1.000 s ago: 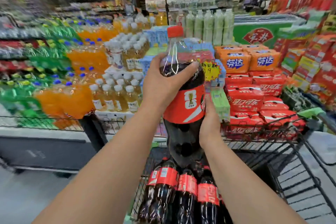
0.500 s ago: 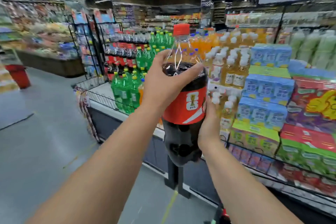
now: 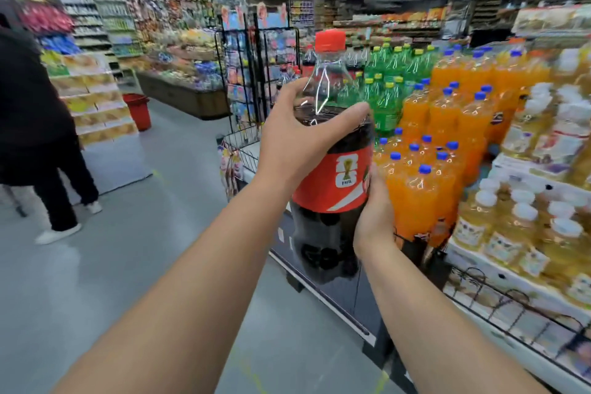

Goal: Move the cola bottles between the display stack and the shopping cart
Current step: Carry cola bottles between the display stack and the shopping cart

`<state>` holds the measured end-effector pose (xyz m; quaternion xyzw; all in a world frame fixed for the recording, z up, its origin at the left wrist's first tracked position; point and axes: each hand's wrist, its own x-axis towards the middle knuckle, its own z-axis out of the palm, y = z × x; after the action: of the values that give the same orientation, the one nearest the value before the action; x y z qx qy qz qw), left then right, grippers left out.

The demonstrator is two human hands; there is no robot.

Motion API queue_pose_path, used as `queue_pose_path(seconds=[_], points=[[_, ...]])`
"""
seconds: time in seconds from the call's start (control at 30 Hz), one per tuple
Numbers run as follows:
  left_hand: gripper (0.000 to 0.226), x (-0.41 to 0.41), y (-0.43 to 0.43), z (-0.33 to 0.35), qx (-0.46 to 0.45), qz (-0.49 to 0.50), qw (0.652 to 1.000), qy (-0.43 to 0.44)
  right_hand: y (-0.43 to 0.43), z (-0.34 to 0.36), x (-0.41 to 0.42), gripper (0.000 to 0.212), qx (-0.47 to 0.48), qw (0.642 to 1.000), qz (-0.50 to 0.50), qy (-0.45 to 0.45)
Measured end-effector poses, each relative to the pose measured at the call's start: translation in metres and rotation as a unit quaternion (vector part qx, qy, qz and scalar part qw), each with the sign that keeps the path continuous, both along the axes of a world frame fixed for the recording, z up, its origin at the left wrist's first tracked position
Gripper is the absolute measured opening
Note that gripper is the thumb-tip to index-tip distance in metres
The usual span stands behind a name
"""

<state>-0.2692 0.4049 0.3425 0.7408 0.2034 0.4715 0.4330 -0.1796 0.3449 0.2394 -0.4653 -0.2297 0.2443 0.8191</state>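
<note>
I hold a large cola bottle (image 3: 332, 179) upright in front of me; it has a red cap, a red label and dark drink inside. My left hand (image 3: 300, 140) grips its upper shoulder, fingers wrapped over the front. My right hand (image 3: 375, 214) curls round its right side at label height. More cola bottles (image 3: 307, 61) with red caps stand on the display stack behind it, partly hidden. The shopping cart is out of view.
The display (image 3: 479, 268) runs along my right with green soda bottles (image 3: 388, 80), orange soda bottles (image 3: 447, 124) and pale yellow bottles (image 3: 524, 227). A person in black (image 3: 35, 124) stands at left on the grey aisle floor. A red bucket (image 3: 138, 110) sits farther back.
The view has swung left, away from the cart and its cola bottles, along the drinks display. Both hands keep the same grip on the bottle. A person has come into view at left.
</note>
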Motion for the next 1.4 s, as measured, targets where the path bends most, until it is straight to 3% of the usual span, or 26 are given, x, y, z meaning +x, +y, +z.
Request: queue_pose_path(seconds=[0.13,0.5,0.73,1.03,1.3,1.4], points=[[0.057,0.027,0.063,-0.010,-0.003,0.023,1.000,0.002,0.066,-0.007,0.028,0.046,-0.014,0.999,0.029,0.016],[0.082,0.113,0.228,0.007,0.003,0.068,0.998,0.005,0.247,0.009,0.122,0.041,0.032,0.995,0.090,0.037],[0.071,0.143,0.327,0.004,0.006,0.067,0.998,0.006,0.348,0.003,0.152,0.036,0.043,0.995,0.078,0.043],[0.062,0.167,0.500,-0.010,0.012,0.062,0.998,0.019,0.525,-0.013,0.174,0.038,0.060,0.989,0.066,0.122],[0.074,0.198,0.646,-0.007,0.019,0.036,0.998,0.039,0.664,-0.012,0.202,0.047,0.091,0.988,0.040,0.119],[0.071,0.218,0.693,-0.015,0.014,0.024,0.999,0.046,0.708,-0.021,0.221,0.037,0.097,0.988,0.018,0.116]])
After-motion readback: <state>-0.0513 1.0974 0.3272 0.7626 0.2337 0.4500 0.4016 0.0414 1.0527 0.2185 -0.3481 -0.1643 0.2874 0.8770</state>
